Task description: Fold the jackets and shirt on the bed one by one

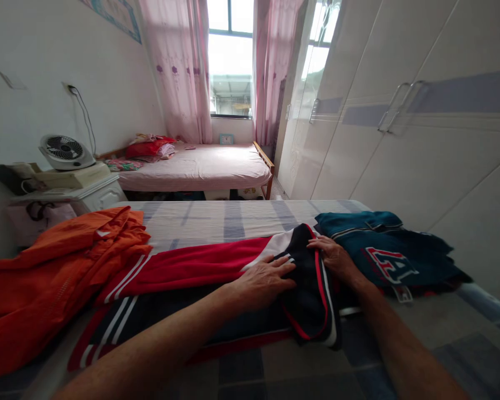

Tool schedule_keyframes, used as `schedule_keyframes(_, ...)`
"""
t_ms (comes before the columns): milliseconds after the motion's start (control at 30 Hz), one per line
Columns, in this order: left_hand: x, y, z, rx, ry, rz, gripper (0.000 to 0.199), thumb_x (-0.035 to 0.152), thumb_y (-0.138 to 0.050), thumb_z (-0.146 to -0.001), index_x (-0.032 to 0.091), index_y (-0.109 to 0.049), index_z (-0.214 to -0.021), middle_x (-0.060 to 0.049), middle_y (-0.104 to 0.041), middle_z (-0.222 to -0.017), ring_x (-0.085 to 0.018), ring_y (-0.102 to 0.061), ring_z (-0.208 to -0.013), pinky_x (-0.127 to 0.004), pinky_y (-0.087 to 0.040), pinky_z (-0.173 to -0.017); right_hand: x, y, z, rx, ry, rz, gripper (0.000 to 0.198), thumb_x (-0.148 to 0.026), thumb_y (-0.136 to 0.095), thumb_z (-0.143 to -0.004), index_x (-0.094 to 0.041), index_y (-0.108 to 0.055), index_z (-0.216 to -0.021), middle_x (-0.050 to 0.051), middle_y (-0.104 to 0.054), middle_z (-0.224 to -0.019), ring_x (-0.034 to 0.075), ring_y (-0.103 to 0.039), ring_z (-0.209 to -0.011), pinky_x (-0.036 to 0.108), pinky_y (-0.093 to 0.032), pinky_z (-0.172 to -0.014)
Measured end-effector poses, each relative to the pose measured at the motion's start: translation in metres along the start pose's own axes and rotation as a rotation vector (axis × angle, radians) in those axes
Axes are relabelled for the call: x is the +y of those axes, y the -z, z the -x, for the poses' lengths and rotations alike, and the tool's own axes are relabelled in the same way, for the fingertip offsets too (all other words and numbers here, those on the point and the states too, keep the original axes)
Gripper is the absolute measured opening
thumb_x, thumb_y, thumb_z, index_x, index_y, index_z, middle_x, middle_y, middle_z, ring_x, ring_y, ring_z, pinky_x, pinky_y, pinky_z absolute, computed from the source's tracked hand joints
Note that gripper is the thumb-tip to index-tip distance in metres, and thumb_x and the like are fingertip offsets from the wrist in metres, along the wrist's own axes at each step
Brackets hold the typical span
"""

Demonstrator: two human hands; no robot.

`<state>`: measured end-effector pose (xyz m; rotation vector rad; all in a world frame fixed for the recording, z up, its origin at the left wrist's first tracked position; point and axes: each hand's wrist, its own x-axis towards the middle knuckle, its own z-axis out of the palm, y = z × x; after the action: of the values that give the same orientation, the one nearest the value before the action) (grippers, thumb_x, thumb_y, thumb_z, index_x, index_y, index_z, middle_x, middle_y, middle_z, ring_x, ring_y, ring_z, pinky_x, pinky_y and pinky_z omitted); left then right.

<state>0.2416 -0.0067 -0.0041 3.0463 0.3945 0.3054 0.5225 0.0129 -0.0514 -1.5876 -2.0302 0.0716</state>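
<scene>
Garment | red-and-dark, white-striped | left hand spread atop | right hand at edge, grip unclear

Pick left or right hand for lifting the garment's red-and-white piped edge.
Right, probably: the right hand lies over that piped edge, while the left hand rests farther in, on the garment's dark fabric.

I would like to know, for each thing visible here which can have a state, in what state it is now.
Left hand: open, palm down on the red-and-navy garment
Right hand: touching the garment's dark end
Red-and-navy garment: spread across the checked sheet
Orange garment: loosely heaped
Teal garment: folded
Wardrobe doors: shut
Curtains: parted
Fan: upright; running or not, unclear
Plug: plugged in
Clock: standing upright
</scene>
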Motion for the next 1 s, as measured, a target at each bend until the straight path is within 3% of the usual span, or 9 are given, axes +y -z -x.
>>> schedule_keyframes(133,0.009,0.029,0.007,0.064,0.084,0.217,0.023,0.024,-0.040,-0.092,0.018,-0.062,-0.093,-0.007,-0.064,-0.111,-0.022,-0.052,-0.116,-0.037,-0.036,-0.102,0.001,0.001,-0.001,0.018,-0.004,-0.042,0.036,-0.006,-0.044,-0.073,-0.022,-0.071,-0.088,0.005,-0.069,-0.109,0.021,-0.055,-0.116,0.040,-0.040,-0.104)
schedule_keyframes(200,0.013,0.055,0.020,0.117,0.273,0.402,0.029,0.033,-0.035,-0.094,0.018,-0.059,-0.089,-0.003,-0.065,-0.089,-0.016,-0.059,-0.091,-0.028,-0.044,-0.084,-0.001,0.003,-0.002,0.017,-0.015,-0.067,0.031,-0.008,-0.044,-0.074,-0.022,-0.070,-0.084,0.006,-0.068,-0.108,0.021,-0.056,-0.113,0.039,-0.041,-0.102)
schedule_keyframes(300,0.004,0.087,0.050,0.186,0.622,0.573,0.039,0.048,-0.033,-0.092,0.019,-0.056,-0.078,0.002,-0.055,-0.070,-0.012,-0.052,-0.067,-0.023,-0.043,-0.063,-0.007,0.006,-0.005,0.001,-0.026,-0.078,0.025,-0.011,-0.046,-0.076,-0.021,-0.067,-0.084,0.007,-0.066,-0.109,0.020,-0.057,-0.110,0.037,-0.041,-0.101)
schedule_keyframes(433,-0.035,0.086,0.107,0.120,0.869,0.535,0.044,0.058,-0.040,-0.084,0.019,-0.061,-0.086,0.001,-0.059,-0.075,-0.015,-0.054,-0.071,-0.025,-0.044,-0.067,-0.013,0.004,-0.011,-0.032,-0.024,-0.038,0.022,-0.012,-0.045,-0.077,-0.020,-0.065,-0.084,0.008,-0.064,-0.110,0.019,-0.058,-0.107,0.035,-0.041,-0.100)
schedule_keyframes(600,-0.054,0.061,0.166,-0.062,0.900,0.574,0.044,0.053,-0.061,-0.071,0.020,-0.064,-0.099,-0.001,-0.066,-0.090,-0.020,-0.059,-0.085,-0.028,-0.048,-0.077,-0.018,0.003,-0.019,-0.047,-0.051,0.034,0.018,-0.018,-0.044,-0.081,-0.019,-0.062,-0.080,0.010,-0.064,-0.108,0.020,-0.055,-0.110,0.033,-0.039,-0.100)
schedule_keyframes(733,-0.048,0.078,0.179,0.150,0.951,0.615,0.043,0.055,-0.056,-0.076,0.021,-0.064,-0.102,-0.002,-0.069,-0.097,-0.021,-0.062,-0.092,-0.029,-0.049,-0.083,-0.022,0.009,-0.027,0.025,-0.098,0.018,0.023,-0.023,-0.037,-0.087,-0.019,-0.060,-0.086,0.009,-0.062,-0.107,0.019,-0.058,-0.102,0.032,-0.042,-0.095)
schedule_keyframes(800,-0.051,0.087,0.183,0.256,1.011,0.573,0.049,0.057,-0.054,-0.077,0.021,-0.061,-0.110,-0.003,-0.069,-0.103,-0.022,-0.062,-0.097,-0.030,-0.049,-0.085,-0.024,0.010,-0.032,0.058,-0.128,0.038,0.024,-0.024,-0.037,-0.088,-0.019,-0.060,-0.087,0.009,-0.063,-0.103,0.019,-0.059,-0.097,0.031,-0.044,-0.091)
schedule_keyframes(867,-0.056,0.088,0.189,0.240,1.054,0.446,0.049,0.057,-0.052,-0.077,0.020,-0.062,-0.108,-0.005,-0.070,-0.102,-0.024,-0.063,-0.096,-0.032,-0.049,-0.085,-0.028,0.010,-0.036,0.051,-0.137,0.076,0.021,-0.024,-0.040,-0.086,-0.019,-0.060,-0.085,0.009,-0.064,-0.099,0.020,-0.059,-0.097,0.032,-0.044,-0.090)
schedule_keyframes(1000,-0.054,0.069,0.196,0.193,1.077,-0.088,0.047,0.046,-0.041,-0.084,0.012,-0.065,-0.106,-0.015,-0.066,-0.110,-0.033,-0.061,-0.103,-0.044,-0.047,-0.090,-0.046,0.008,-0.034,0.088,-0.108,0.136,0.026,-0.026,-0.047,-0.085,-0.017,-0.060,-0.105,0.013,-0.058,-0.122,0.026,-0.048,-0.120,0.040,-0.038,-0.099)
